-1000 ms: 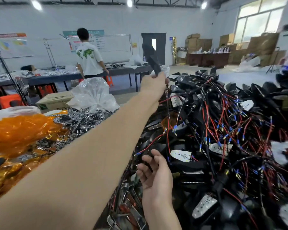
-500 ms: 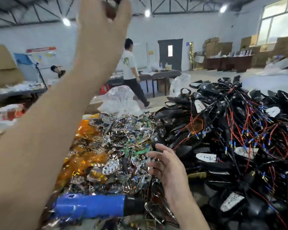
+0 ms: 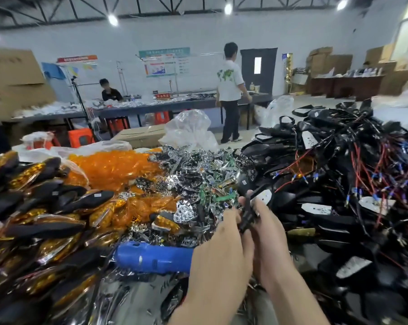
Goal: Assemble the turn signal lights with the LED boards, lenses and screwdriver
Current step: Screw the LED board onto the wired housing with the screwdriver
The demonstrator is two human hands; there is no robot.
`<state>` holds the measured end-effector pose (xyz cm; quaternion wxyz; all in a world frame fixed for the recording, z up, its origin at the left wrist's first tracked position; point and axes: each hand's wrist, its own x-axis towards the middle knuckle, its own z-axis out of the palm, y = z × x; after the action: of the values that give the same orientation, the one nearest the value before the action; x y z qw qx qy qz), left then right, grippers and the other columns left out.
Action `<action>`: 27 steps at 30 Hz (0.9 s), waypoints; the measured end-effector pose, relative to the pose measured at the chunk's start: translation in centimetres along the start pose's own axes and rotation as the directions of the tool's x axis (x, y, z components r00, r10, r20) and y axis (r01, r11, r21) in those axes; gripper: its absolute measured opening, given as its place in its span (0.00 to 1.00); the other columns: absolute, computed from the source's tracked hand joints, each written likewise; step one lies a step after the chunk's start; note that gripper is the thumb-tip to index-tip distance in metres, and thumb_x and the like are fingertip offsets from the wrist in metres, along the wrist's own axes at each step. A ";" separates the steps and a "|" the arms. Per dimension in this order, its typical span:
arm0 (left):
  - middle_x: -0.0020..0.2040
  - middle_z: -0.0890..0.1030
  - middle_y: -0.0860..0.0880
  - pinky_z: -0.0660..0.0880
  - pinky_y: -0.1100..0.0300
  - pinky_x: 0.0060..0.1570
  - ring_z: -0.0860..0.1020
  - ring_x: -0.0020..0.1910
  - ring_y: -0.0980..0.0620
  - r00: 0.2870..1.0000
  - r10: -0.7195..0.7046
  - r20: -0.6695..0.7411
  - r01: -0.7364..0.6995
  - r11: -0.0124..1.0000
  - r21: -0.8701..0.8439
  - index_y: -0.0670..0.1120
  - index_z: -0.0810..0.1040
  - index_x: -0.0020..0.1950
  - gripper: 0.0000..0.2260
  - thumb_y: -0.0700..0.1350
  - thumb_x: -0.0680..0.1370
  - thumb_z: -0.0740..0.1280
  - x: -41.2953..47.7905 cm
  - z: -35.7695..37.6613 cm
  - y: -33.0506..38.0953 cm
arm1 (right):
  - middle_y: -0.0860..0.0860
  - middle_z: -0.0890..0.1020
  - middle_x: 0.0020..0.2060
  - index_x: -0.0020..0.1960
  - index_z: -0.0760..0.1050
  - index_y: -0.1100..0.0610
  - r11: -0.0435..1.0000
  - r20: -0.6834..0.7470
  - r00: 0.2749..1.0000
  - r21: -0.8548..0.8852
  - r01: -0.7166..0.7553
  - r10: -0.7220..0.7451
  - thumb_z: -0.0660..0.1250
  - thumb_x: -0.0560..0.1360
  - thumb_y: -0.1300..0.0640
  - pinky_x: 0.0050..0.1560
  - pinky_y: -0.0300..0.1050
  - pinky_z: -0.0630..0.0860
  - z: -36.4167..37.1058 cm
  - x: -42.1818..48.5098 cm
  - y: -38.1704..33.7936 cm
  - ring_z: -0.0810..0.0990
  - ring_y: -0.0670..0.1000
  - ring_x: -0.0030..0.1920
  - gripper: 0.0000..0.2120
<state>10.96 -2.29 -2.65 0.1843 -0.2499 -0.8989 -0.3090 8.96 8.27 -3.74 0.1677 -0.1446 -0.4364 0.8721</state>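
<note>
Nearest the camera, the left hand (image 3: 219,259) and the right hand (image 3: 270,233) are meeting, both curling their fingers round a small black plastic turn signal housing (image 3: 246,215), which is carrying a white LED board (image 3: 262,197) at its far end. The step looks like readying this housing for its lens. It is probably going best if the right hand is steadying the stem while the left is checking that the board is sitting flat, with the wires kept out of the rim. Just left of the hands a blue-handled electric screwdriver (image 3: 151,258) is lying within easy reach on a heap of shiny silver reflectors and green boards (image 3: 198,174). Beyond it, a pile of clear orange plastic lenses (image 3: 113,167) is waiting. Far off, a person in a white shirt (image 3: 228,83) is standing by a long table (image 3: 151,109).
</note>
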 end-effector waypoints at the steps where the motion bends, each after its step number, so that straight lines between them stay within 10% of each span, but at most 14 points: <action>1: 0.45 0.77 0.55 0.75 0.54 0.41 0.77 0.43 0.51 1.000 0.000 0.002 0.000 1.000 -0.002 0.55 0.66 0.65 0.13 0.55 0.82 0.55 -0.2 -0.1 -0.3 | 0.57 0.87 0.45 0.55 0.84 0.56 1.000 0.008 1.000 0.021 0.008 -0.008 0.62 0.83 0.47 0.46 0.50 0.81 -0.4 0.1 0.3 0.85 0.55 0.44 0.17; 7: 0.42 0.80 0.53 0.75 0.57 0.38 0.79 0.40 0.51 0.999 0.014 0.040 -0.015 1.000 0.011 0.55 0.68 0.64 0.12 0.55 0.83 0.53 0.0 -1.1 -2.2 | 0.59 0.82 0.49 0.63 0.77 0.63 0.991 0.014 1.000 0.136 -0.015 0.013 0.62 0.83 0.55 0.52 0.54 0.79 0.3 0.7 0.7 0.82 0.57 0.45 0.14; 13: 0.44 0.79 0.60 0.76 0.61 0.42 0.79 0.43 0.60 0.987 -0.001 0.159 -0.027 0.984 0.178 0.62 0.63 0.56 0.10 0.63 0.82 0.48 0.2 -1.7 -4.1 | 0.60 0.84 0.50 0.62 0.76 0.62 0.987 -0.008 0.999 0.154 0.038 -0.037 0.60 0.85 0.52 0.37 0.48 0.83 -0.1 1.2 0.8 0.86 0.56 0.40 0.15; 23: 0.50 0.79 0.60 0.78 0.62 0.39 0.80 0.45 0.60 0.980 0.118 0.159 -0.169 0.917 0.363 0.63 0.68 0.64 0.35 0.69 0.74 0.27 0.0 -2.7 -6.7 | 0.55 0.83 0.40 0.54 0.74 0.56 0.958 -0.094 0.991 0.262 0.115 -0.093 0.60 0.85 0.59 0.33 0.50 0.81 0.1 1.3 0.9 0.80 0.54 0.31 0.05; 27: 0.38 0.76 0.63 0.74 0.65 0.24 0.77 0.31 0.63 0.981 0.135 0.140 -0.180 0.903 0.390 0.62 0.79 0.53 0.12 0.63 0.79 0.59 0.7 -4.5 -8.0 | 0.55 0.84 0.40 0.56 0.73 0.57 0.940 -0.168 0.981 0.310 0.145 -0.095 0.60 0.85 0.58 0.34 0.50 0.82 -0.4 1.6 0.5 0.81 0.54 0.31 0.04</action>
<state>6.70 -10.43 -2.70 0.2065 -0.2954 -0.9286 -0.0880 7.58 8.96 -4.49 0.2744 -0.1539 -0.2829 0.9061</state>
